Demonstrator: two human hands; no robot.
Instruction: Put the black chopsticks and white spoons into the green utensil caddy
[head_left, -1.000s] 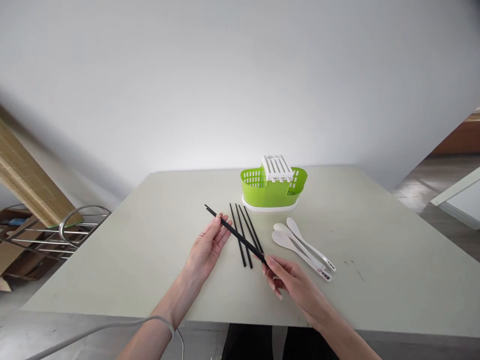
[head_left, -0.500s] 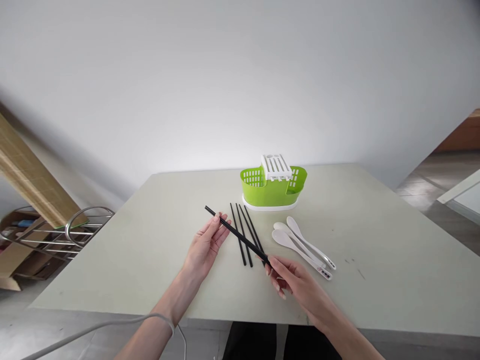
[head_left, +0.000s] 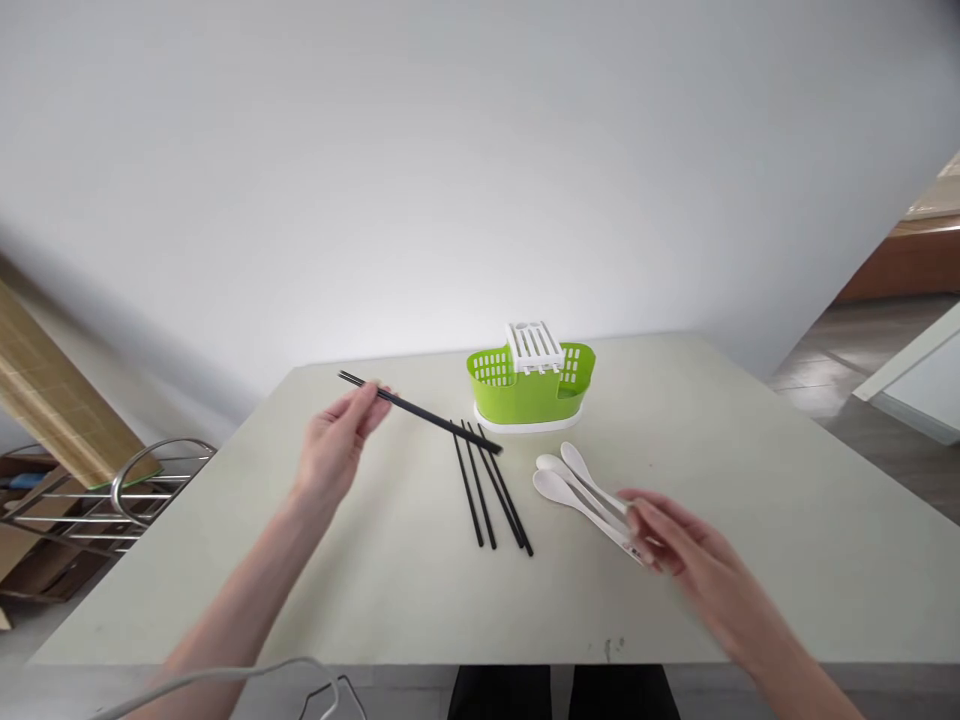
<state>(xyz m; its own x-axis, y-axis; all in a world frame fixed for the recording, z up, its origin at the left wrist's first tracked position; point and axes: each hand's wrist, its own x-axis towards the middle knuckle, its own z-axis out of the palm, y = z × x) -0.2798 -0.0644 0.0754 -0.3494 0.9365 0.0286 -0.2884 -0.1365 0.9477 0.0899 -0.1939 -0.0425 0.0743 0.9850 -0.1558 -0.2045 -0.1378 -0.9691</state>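
Observation:
A pair of black chopsticks [head_left: 439, 415] is pinched in my left hand [head_left: 337, 440], slanting down to the right above the table. Below its far end, several more black chopsticks [head_left: 471, 490] lie side by side on the tabletop. Three white spoons [head_left: 553, 488] rest to their right, bowls pointing away from me. My right hand [head_left: 682, 550] is at the spoon handles, slightly blurred, with thumb and fingers closed around the right-hand spoon's handle. Its fingers hide the handle ends. The spoon bowls still lie on the table.
Behind the utensils stands a green basket [head_left: 525, 402] with a white slotted top and white base. The pale table [head_left: 750, 470] meets the wall at the back. A metal rack [head_left: 67, 510] and a bamboo-coloured board [head_left: 60, 380] are at the left. A cable [head_left: 217, 675] crosses my left forearm.
My right hand has let go of the chopstick pair and moved right to the spoon handles. My left hand has carried the pair to the left and away from me.

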